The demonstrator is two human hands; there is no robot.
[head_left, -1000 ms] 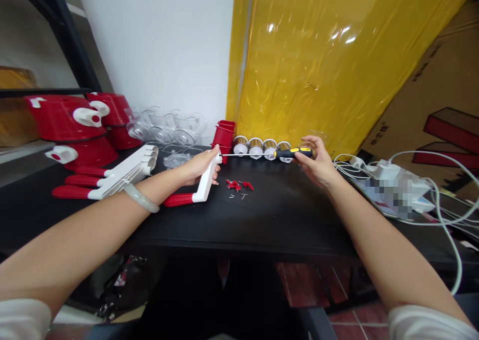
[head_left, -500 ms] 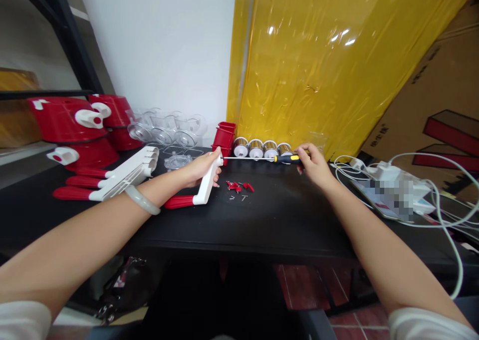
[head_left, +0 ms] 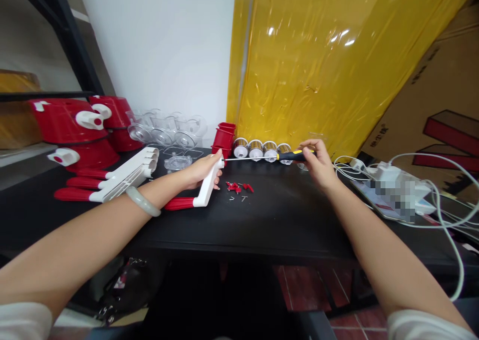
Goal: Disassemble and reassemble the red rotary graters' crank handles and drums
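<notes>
My left hand (head_left: 204, 171) is wrapped round the upper end of a white crank handle (head_left: 204, 192) with a red grip, which points left above the black table. With its fingers on the yellow-and-black handle, my right hand (head_left: 318, 164) holds a screwdriver (head_left: 292, 156) level. The screwdriver's thin shaft runs left, and its tip meets the end of the white handle near my left thumb. Small red parts (head_left: 234, 187) and loose screws (head_left: 244, 198) lie on the table between my hands.
More white-and-red handles (head_left: 123, 175) lie at left, before red housings (head_left: 75, 125). Clear plastic parts (head_left: 162, 130), a red hopper (head_left: 223, 139) and several metal drums (head_left: 256, 149) line the back of the black table (head_left: 262, 230). White cables (head_left: 449, 225) tangle at right.
My right hand and the screwdriver handle have shifted slightly right, and the fingers have changed position on it. My left hand and the crank handle have barely moved.
</notes>
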